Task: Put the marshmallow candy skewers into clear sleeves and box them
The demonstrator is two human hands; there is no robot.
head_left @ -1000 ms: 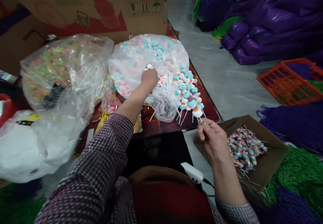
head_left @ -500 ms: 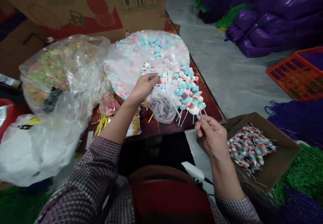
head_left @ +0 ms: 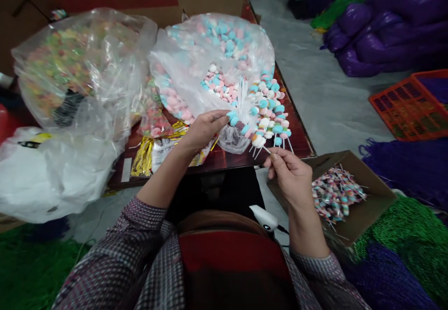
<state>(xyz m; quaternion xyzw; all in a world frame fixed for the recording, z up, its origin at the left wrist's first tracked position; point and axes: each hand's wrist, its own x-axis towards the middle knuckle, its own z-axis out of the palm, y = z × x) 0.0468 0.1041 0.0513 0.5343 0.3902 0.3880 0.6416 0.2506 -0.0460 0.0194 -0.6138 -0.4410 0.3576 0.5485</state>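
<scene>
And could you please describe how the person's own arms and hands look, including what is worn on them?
The left hand and right hand are bare, without gloves. The left sleeve and right sleeve have a small dark-and-pale check with a purplish tint, ending short of the wrists.

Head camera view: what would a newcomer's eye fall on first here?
Probably the pastel candy skewer in mid-picture: the right hand holds its stick, and the left hand touches its far end. Behind it, a big clear bag of pink, white and blue candies lies on the table. The glossy purple bundle at upper right also stands out.
</scene>
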